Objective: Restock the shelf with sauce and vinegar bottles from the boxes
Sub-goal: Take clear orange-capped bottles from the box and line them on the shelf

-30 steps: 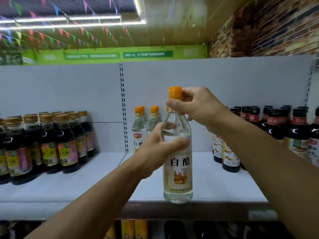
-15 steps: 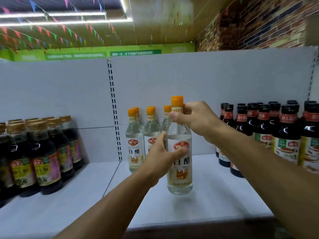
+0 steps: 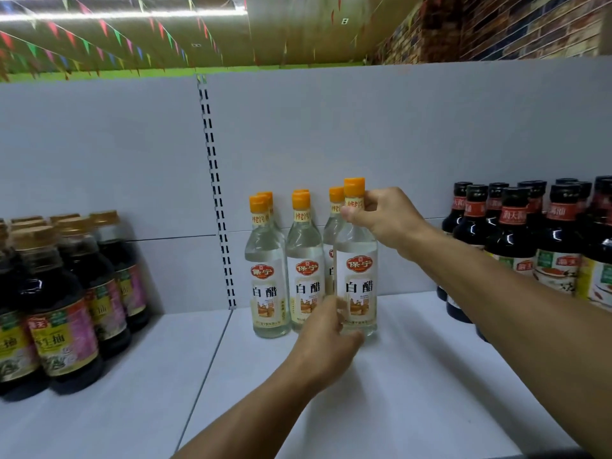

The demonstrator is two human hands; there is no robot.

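White shelf (image 3: 414, 376) boards and a pale grey back panel (image 3: 331, 144) fill the view, with coloured bunting (image 3: 99, 38) strung under the ceiling above. On the far left of the shelf stands a group of dark sauce bottles (image 3: 63, 329) with tan caps and yellow-and-pink labels, filled with near-black liquid. Right of the slotted upright (image 3: 218, 207), against the back panel, stand clear vinegar bottles (image 3: 268, 276) with orange caps and white labels, their liquid colourless. Just beside them on the right, touching the shelf, is the held vinegar bottle (image 3: 357, 260), upright and in front of another of the same kind.

The left hand (image 3: 326, 346) wraps the low part of this bottle, fingers curled round its near-left side. The right hand (image 3: 384, 217) pinches the neck just under the orange cap, thumb and fingers closed on it. Far right stands a cluster of black-capped dark sauce bottles (image 3: 516, 240) with red neck bands, holding dark liquid.

Half a second ago the bottle stood nearer the shelf's front edge, apart from the row; now it sits back beside the others, and the left hand grips lower on it.
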